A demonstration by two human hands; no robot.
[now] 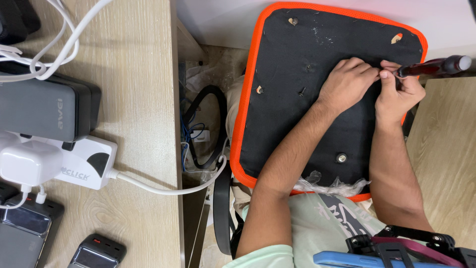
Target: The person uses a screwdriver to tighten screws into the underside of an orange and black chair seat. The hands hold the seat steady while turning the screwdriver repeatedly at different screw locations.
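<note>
Head view: on the lap lies a black seat pad (297,64) with orange edging, underside up. The left hand (346,83) presses curled fingers on it. Just beside, the right hand (399,94) grips a dark-red screwdriver (434,66) tightly.

Seat panel on the lap, between two tables.
Both hands meet on the seat panel (297,99), left hand (347,82) just beside right hand (396,94), which holds a screwdriver (434,66); a power strip (87,161) lies on the left table (144,99).

Both hands, left hand (347,82) and right hand (399,94), meet on the black orange-edged seat pad (297,54), right gripping a screwdriver (436,66).
</note>
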